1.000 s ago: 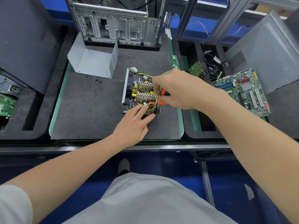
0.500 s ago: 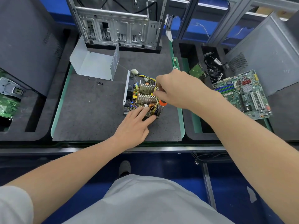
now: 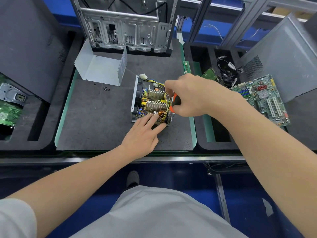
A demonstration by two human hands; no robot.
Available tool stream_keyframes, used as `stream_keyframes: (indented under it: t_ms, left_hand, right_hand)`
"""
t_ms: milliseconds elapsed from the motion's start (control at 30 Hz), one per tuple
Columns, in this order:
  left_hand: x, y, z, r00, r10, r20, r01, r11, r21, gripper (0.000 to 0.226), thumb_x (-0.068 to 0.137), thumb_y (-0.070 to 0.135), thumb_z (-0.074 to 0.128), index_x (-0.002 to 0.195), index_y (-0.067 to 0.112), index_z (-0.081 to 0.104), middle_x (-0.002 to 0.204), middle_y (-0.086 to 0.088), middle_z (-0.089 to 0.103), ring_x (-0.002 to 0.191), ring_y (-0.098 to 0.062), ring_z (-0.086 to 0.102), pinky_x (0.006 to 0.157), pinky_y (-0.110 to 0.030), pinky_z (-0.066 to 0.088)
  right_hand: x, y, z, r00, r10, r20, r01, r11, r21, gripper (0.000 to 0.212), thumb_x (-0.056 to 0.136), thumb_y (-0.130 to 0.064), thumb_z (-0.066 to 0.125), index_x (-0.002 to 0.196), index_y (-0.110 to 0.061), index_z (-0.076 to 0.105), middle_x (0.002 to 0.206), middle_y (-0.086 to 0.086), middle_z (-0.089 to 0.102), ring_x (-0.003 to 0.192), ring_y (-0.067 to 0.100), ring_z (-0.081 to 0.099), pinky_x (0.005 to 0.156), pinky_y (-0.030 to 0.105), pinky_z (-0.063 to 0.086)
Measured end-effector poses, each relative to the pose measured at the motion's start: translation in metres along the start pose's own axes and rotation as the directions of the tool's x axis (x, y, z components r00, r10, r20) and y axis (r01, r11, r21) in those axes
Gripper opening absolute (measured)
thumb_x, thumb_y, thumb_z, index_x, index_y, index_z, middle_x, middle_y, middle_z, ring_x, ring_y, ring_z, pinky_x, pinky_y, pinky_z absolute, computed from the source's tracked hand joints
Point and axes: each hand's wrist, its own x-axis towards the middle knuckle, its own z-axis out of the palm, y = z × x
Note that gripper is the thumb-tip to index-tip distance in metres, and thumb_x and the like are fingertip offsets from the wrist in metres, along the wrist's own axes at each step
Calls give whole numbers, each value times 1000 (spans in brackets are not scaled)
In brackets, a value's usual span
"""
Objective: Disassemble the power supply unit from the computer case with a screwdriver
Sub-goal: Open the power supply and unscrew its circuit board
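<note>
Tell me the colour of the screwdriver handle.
The screwdriver handle is orange and black, in the right hand; head view.

power supply [image 3: 151, 102] on mat [image 3: 96, 121]; cover [image 3: 103, 69] behind-left.

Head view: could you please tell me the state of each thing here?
Power supply unit: cover off, internals exposed.
Metal cover: removed, lying on the mat.
Screws: loose on the mat.
Screwdriver: gripped by right hand.
Left hand: straight fingers resting on the unit.
Computer case: open.
</note>
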Motion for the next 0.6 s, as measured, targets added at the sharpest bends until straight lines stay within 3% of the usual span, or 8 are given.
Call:
stream_keyframes:
  t_ms: [67, 100, 267, 467, 533, 600]
  left_hand:
    - [0, 0, 1, 1000, 2, -7, -2, 1000, -1, 48, 94, 25, 48, 141, 20, 53, 150, -16, 44, 138, -36, 40, 108, -46, 35]
    - [0, -1, 1, 1000, 3, -9, -3, 1000, 0, 48, 94, 25, 48, 141, 20, 54, 150, -16, 44, 138, -36, 40, 108, -46, 34]
    - [0, -1, 2, 1000, -1, 5, 1, 1000, 10, 48, 94, 26, 48, 142, 21, 52, 151, -16, 43, 139, -36, 39, 108, -46, 35]
    - [0, -1, 0, 1000, -7, 15, 7, 1000, 3, 48, 95, 26, 49, 143, 22, 52, 152, -16, 43, 139, -36, 39, 108, -48, 37]
    - [0, -1, 0, 1000, -6, 14, 6, 1000, -1, 48, 95, 25, 50, 143, 21, 52, 152, -16, 43, 139, -36, 39, 109, -49, 38]
    - [0, 0, 0, 1000, -6, 7, 7, 1000, -6, 49, 95, 24, 51, 143, 21, 52, 152, -17, 44, 139, -37, 40, 109, -49, 38]
  right_hand:
    - [4, -5, 4, 995, 87, -49, -89, 994, -56, 36, 95, -55, 56, 96, -20, 48, 74, -1, 41, 77, 33, 54, 65, 40, 51]
    - [6, -6, 5, 994, 101, -51, -104, 993, -50, 37, 99, -56, 52, 95, -20, 48, 73, -1, 39, 78, 34, 54, 66, 40, 49]
    - [4, -4, -3, 998, -67, -1, 67, 997, 45, 15, 95, -28, 65, 108, -22, 60, 75, -7, 49, 80, 27, 59, 72, 41, 54]
    - [-1, 4, -8, 992, -128, 15, 125, 982, 144, 41, 78, 2, 67, 107, -26, 61, 92, -5, 69, 87, 22, 65, 76, 44, 57]
    - [-1, 4, -6, 990, -130, 49, 121, 981, 149, 40, 75, 2, 67, 106, -22, 62, 97, -2, 67, 88, 23, 62, 75, 41, 57]
    - [1, 4, 0, 997, -72, 23, 70, 996, 59, 28, 78, -15, 70, 103, -22, 58, 91, 1, 58, 84, 26, 57, 71, 40, 55]
